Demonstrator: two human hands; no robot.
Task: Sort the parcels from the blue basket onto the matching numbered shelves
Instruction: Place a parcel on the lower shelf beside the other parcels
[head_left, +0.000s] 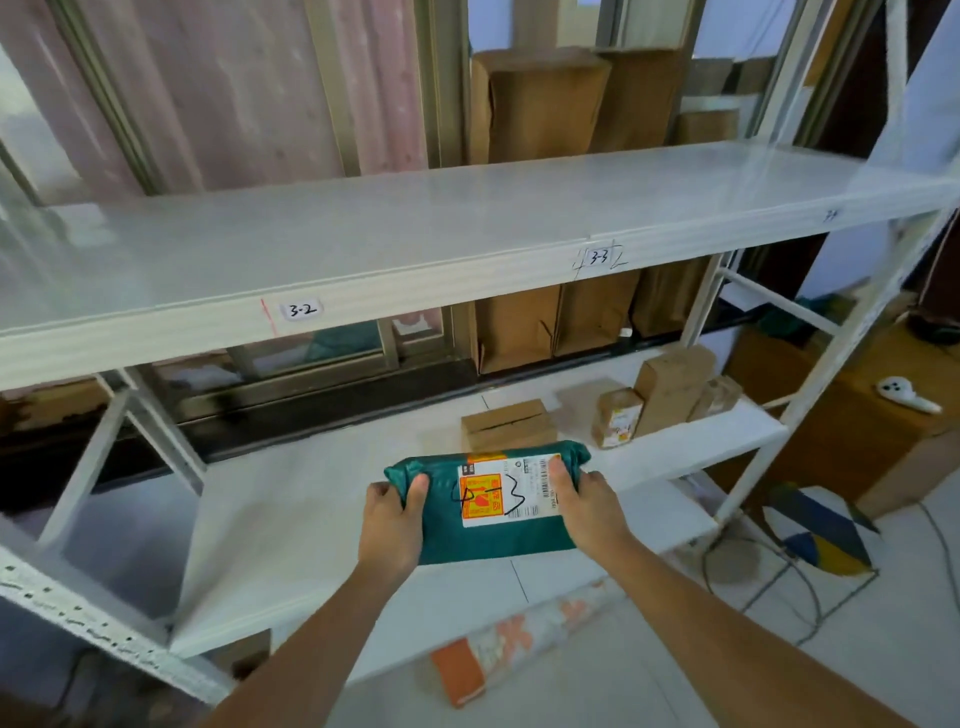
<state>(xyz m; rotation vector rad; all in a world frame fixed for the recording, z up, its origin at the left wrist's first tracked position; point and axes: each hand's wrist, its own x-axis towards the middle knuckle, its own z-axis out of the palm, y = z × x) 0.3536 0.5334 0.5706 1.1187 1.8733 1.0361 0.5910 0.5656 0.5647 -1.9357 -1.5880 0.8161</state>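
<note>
Two hands are clamped on one green parcel (491, 506), held over the lower shelf (291, 530) of a white rack. Upper shelf (415, 228) edge is tagged "3-2" (302, 310) at left and "3-3" (599, 256) further right; a third tag at far right cannot be read. Left hand (392, 519) is curled round the parcel's left end, thumb on top. A white-and-orange label (506, 491) on the parcel is overwritten in black marker — the last figure reads "3", the first is unclear. Right hand (587, 512) grips the right end, thumb on the label edge. Small cardboard boxes (670, 395) are seen standing on the lower shelf, behind and right of the parcel.
</note>
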